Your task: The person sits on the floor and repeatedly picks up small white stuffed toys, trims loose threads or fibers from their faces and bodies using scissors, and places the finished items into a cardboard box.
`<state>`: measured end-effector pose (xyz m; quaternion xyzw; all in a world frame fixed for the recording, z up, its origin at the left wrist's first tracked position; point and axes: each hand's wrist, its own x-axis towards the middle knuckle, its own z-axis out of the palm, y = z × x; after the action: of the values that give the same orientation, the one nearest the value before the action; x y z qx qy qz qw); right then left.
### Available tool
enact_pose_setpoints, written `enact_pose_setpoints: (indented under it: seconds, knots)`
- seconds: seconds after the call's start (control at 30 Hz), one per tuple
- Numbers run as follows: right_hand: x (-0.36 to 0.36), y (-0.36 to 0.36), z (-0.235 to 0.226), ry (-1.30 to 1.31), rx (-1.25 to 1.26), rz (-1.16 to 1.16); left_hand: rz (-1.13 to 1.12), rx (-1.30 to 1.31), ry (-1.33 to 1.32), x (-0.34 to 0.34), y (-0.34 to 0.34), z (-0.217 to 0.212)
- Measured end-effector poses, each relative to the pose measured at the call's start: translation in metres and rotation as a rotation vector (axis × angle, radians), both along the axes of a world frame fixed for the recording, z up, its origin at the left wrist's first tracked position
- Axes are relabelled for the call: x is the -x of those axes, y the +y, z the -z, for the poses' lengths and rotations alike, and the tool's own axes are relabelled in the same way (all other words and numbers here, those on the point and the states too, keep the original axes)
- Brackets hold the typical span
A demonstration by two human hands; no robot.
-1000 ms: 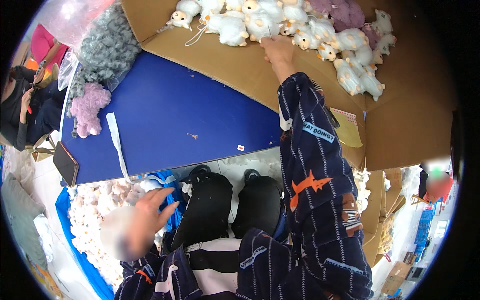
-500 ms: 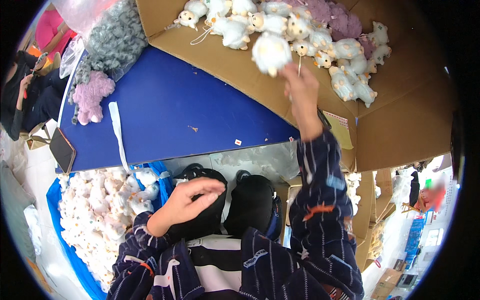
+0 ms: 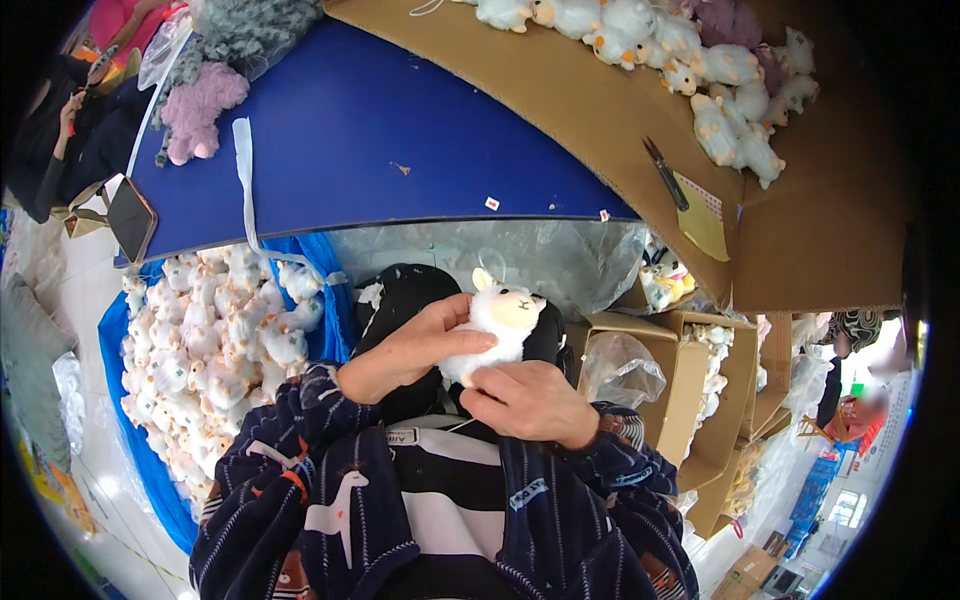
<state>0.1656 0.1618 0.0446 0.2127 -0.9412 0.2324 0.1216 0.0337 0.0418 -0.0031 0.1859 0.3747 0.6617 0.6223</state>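
Head view, looking down at the lap: both hands meet over a small white plush toy [image 3: 497, 330] held just above the knees, in front of the dark shoes [image 3: 405, 300]. Left hand [image 3: 415, 345] cups the toy from the left, fingers curled around its back and thumb laid along its side. Right hand [image 3: 525, 400] grips it from below, fingertips pinching the lower body. Toy sits upright, face tilted up and to the right, one pale ear showing on top. Sleeves are dark blue with small printed animals; a striped top shows between them. Blue table [image 3: 380, 140] lies ahead, with a purple plush [image 3: 200, 105] and a grey fluffy heap [image 3: 250, 30] at its far left corner, and a white strip [image 3: 243, 180] hanging over its near edge. Large cardboard sheet [image 3: 600, 110] slopes across the upper right, carrying a row of more white plush toys [image 3: 700, 70] near its top, plus scissors [image 3: 665, 172] just beside a yellow paper slip [image 3: 703, 222]. Left of the legs, a blue bag [image 3: 120, 390] is packed with many white plush toys [image 3: 210, 350]. Clear plastic sheet [image 3: 520, 260] hangs under the table edge. Open cardboard boxes [image 3: 720, 400] stand to the right. Another person [image 3: 70, 130] sits at far upper left.
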Motion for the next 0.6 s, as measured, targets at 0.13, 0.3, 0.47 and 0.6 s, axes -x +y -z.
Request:
enact_pose_setpoints:
  seconds: [0.13, 0.3, 0.47, 0.6]
  knots:
    - [-0.016, -0.003, 0.003, -0.049, 0.501, 0.361, -0.086, -0.05, -0.043, -0.006, -0.008, 0.007]
    - [-0.014, -0.004, 0.029, -0.243, 1.291, 0.711, 0.067, -0.016, 0.104, -0.003, -0.015, 0.024]
    - [-0.01, -0.011, 0.043, -0.216, 1.294, 0.738, -0.071, 0.025, 0.658, -0.006, -0.021, 0.024]
    - [-0.006, -0.011, 0.054, -0.236, 1.434, 0.675, -0.222, 0.012, 0.887, -0.012, -0.024, 0.023]
